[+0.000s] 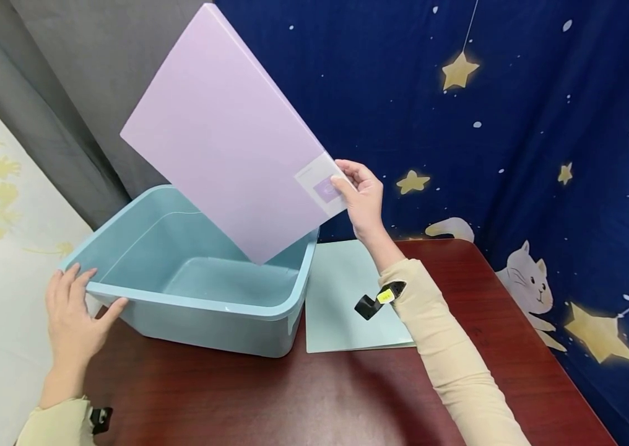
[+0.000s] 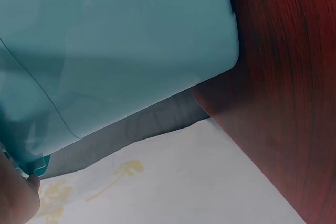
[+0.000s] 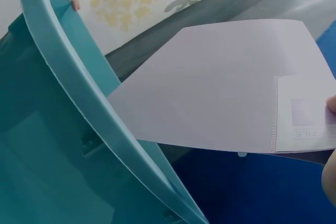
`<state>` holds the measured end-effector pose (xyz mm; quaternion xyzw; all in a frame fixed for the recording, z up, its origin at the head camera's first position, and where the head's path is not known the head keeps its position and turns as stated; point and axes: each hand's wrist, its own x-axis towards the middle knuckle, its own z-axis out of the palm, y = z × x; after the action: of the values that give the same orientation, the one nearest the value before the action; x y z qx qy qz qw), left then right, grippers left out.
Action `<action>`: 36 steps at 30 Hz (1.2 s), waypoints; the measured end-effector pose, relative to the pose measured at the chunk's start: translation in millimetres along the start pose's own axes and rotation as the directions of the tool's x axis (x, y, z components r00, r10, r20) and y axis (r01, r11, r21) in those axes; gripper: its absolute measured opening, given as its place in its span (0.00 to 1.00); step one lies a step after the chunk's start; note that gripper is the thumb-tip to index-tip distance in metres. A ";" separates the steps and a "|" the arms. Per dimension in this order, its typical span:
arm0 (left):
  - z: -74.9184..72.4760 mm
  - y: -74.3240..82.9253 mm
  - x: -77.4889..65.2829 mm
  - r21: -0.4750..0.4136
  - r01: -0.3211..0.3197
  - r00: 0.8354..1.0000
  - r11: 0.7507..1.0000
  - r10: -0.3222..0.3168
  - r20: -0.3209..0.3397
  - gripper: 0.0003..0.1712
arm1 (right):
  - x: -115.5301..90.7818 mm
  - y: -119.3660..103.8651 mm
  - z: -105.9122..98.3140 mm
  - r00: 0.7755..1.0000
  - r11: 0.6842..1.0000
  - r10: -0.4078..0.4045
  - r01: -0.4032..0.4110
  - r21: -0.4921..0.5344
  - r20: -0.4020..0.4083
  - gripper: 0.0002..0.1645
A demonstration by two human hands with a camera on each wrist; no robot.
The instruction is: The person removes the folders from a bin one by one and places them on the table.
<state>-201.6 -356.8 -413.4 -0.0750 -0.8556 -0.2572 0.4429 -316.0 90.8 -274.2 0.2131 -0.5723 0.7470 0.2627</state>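
Observation:
A lilac file folder is tilted above the light blue plastic tub, its lowest corner over the opening. My right hand pinches the folder at its labelled corner, thumb on the front. In the right wrist view the folder lies beyond the tub's rim, and just part of that hand shows at the edge. My left hand grips the tub's near left corner, fingers over the rim and thumb along the outside. The left wrist view shows the tub's outer wall.
A pale green folder lies flat on the dark red wooden table, right of the tub. A blue star-patterned curtain and a grey curtain hang behind. White patterned cloth is at the left.

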 end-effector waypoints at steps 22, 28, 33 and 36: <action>1.3 -3.9 -0.6 0.008 -0.005 1.000 1.000 0.005 -0.003 0.56 | -3.6 -16.5 -40.9 0.989 0.992 -0.016 0.035 0.124 -0.149 0.16; 1.4 -3.0 -1.9 0.008 -0.002 1.000 1.000 0.002 0.001 0.57 | -3.7 -22.1 -52.2 0.985 0.990 -0.042 0.063 0.123 -0.169 0.17; 2.1 -4.2 -1.0 0.008 -0.006 1.000 1.000 0.006 -0.004 0.57 | -3.6 -26.7 -61.0 0.978 0.988 -0.039 0.069 0.140 -0.205 0.17; 2.8 -5.1 -1.2 0.010 -0.011 1.000 1.000 0.011 -0.008 0.57 | -3.3 -28.4 -65.5 0.977 0.989 -0.031 0.061 0.137 -0.211 0.16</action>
<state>-204.7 -359.7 -417.6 -0.0762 -0.8546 -0.2508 0.4483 -296.5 159.5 -271.8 0.1653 -0.4815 0.7980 0.3224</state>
